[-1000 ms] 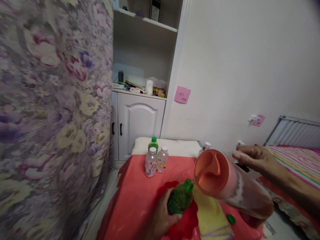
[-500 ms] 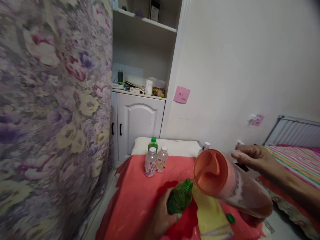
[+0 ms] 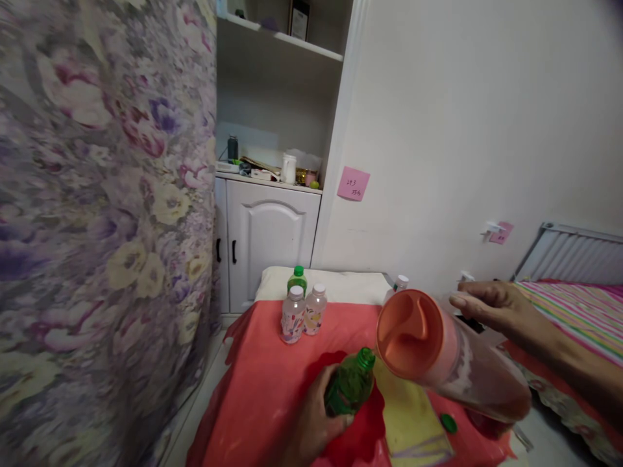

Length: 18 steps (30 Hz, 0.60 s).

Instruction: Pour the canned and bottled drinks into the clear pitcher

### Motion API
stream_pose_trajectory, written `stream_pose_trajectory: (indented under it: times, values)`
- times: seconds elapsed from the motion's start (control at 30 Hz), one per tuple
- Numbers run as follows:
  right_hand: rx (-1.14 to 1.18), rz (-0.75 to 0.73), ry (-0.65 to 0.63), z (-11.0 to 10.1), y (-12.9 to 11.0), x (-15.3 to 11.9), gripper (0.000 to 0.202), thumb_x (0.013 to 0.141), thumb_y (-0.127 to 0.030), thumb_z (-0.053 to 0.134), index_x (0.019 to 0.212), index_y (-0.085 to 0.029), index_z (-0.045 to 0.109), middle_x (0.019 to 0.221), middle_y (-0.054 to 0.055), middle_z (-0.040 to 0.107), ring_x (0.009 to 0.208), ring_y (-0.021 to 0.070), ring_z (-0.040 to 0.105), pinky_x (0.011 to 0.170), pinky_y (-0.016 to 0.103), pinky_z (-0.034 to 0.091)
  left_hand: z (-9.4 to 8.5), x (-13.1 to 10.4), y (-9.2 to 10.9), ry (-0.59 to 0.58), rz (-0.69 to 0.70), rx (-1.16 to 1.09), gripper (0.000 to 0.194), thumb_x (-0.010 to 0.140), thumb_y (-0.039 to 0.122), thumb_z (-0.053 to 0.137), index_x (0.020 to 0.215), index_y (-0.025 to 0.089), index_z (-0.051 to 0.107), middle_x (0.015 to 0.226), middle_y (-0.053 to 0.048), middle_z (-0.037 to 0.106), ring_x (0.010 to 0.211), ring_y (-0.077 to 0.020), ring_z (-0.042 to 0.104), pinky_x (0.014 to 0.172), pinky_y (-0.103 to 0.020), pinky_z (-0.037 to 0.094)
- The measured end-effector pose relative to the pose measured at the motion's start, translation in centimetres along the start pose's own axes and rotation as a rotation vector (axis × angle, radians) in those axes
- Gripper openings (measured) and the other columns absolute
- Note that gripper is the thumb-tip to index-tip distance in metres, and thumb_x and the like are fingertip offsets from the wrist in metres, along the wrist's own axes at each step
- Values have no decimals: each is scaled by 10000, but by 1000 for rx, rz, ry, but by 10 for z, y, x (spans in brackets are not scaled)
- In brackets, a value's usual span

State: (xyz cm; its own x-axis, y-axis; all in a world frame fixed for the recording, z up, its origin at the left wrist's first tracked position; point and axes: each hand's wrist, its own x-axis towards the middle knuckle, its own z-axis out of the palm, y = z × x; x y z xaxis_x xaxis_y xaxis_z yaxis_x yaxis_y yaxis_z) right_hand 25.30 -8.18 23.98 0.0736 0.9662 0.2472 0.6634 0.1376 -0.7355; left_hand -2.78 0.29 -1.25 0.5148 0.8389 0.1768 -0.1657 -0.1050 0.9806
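My left hand (image 3: 316,415) is wrapped round a green plastic bottle (image 3: 348,388), its neck uncapped and tilted to the right. Close to that neck is the orange mouth of a clear pitcher (image 3: 481,376), tipped on its side toward the bottle, with liquid inside. My right hand (image 3: 487,303) grips the pitcher from its upper side; the handle is mostly hidden. No stream between pitcher and bottle can be made out. Beneath the bottle lies a red scalloped tray (image 3: 372,421). A loose green cap (image 3: 448,423) rests to the right, below the pitcher.
Two white-capped bottles (image 3: 293,318) and a green-capped bottle (image 3: 297,280) stand at the back left of the red-covered table (image 3: 253,389). Another white-capped bottle (image 3: 401,283) is partly behind the pitcher. A yellow cloth or sheet (image 3: 413,415) lies beside the tray. A floral curtain (image 3: 107,227) hangs left.
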Motion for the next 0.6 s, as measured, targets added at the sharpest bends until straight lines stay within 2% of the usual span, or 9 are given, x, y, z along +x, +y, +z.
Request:
stream_pose_trajectory:
  times: [0.2, 0.47, 0.6]
  values:
    - [-1, -4, -9, -1, 1, 0, 567, 845, -669, 638, 569, -203, 470, 571, -45, 375, 536, 115, 356, 501, 249, 283, 2, -1, 7, -21, 30, -17, 740, 574, 95, 722, 1292, 214, 591, 1297, -82, 705, 1227, -351, 618, 1060, -450, 467]
    - [10, 10, -9, 0, -1, -1, 584, 831, -685, 643, 570, -204, 440, 579, -49, 346, 536, 110, 332, 508, 252, 261, 0, 1, -3, -9, 29, -4, 765, 566, 57, 701, 1299, 242, 586, 1332, -57, 692, 1234, -332, 616, 1068, -441, 463]
    - [14, 22, -18, 2, -1, 0, 579, 835, -683, 638, 576, -206, 436, 577, -48, 352, 538, 112, 329, 510, 256, 254, -1, 0, -2, -2, 25, 0, 770, 574, 65, 706, 1317, 223, 576, 1334, -76, 687, 1253, -337, 607, 1082, -445, 453]
